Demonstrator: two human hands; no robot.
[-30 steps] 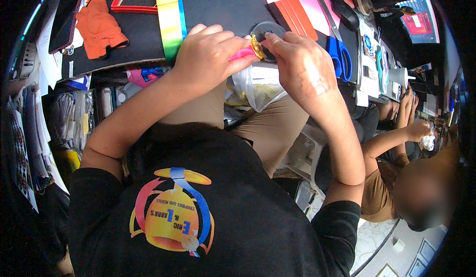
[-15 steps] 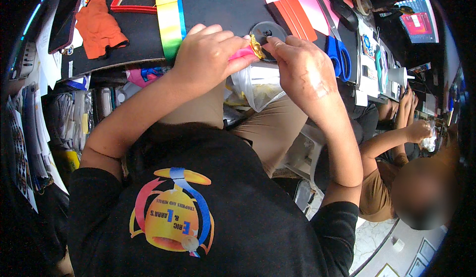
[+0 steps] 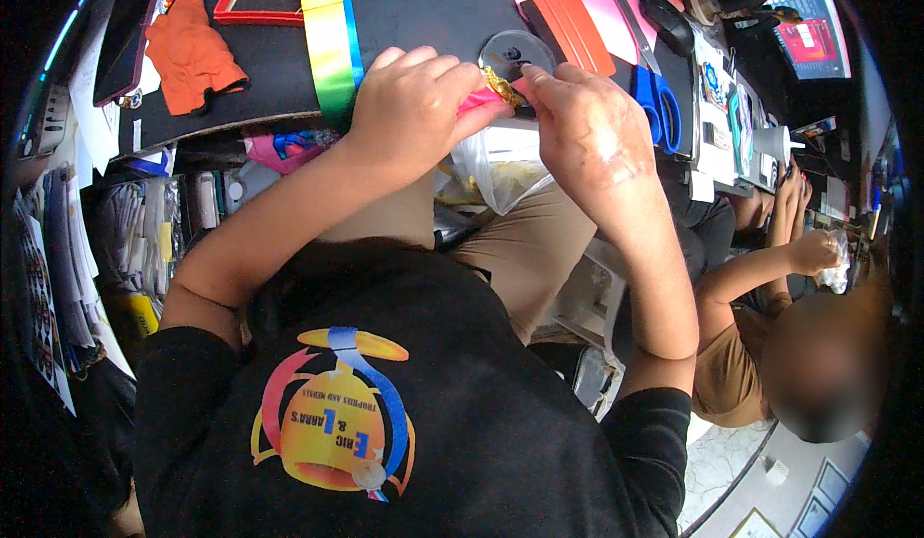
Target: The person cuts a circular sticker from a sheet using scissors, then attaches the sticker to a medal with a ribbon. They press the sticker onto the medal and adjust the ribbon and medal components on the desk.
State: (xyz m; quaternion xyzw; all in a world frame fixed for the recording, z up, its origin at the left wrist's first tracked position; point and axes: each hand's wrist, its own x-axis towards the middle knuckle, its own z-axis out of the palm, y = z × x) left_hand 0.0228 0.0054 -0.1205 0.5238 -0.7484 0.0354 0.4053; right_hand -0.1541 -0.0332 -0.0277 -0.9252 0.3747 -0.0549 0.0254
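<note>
Black worktop [image 3: 414, 18] fills the top of view, w/ a rainbow ribbon [image 3: 330, 38] draped over its near edge, an orange cloth [image 3: 192, 52] toward its left end, blue-handled scissors [image 3: 654, 105] toward the right. Left hand [image 3: 414, 105], fingers curled shut, grips a pink ribbon [image 3: 478, 102] at the near edge. Right hand [image 3: 587, 134] pinches a small gold medal piece [image 3: 500, 86] at that ribbon's end, thumb & forefinger pressed together. Clear round disc [image 3: 515, 52] lies on the worktop just behind it.
</note>
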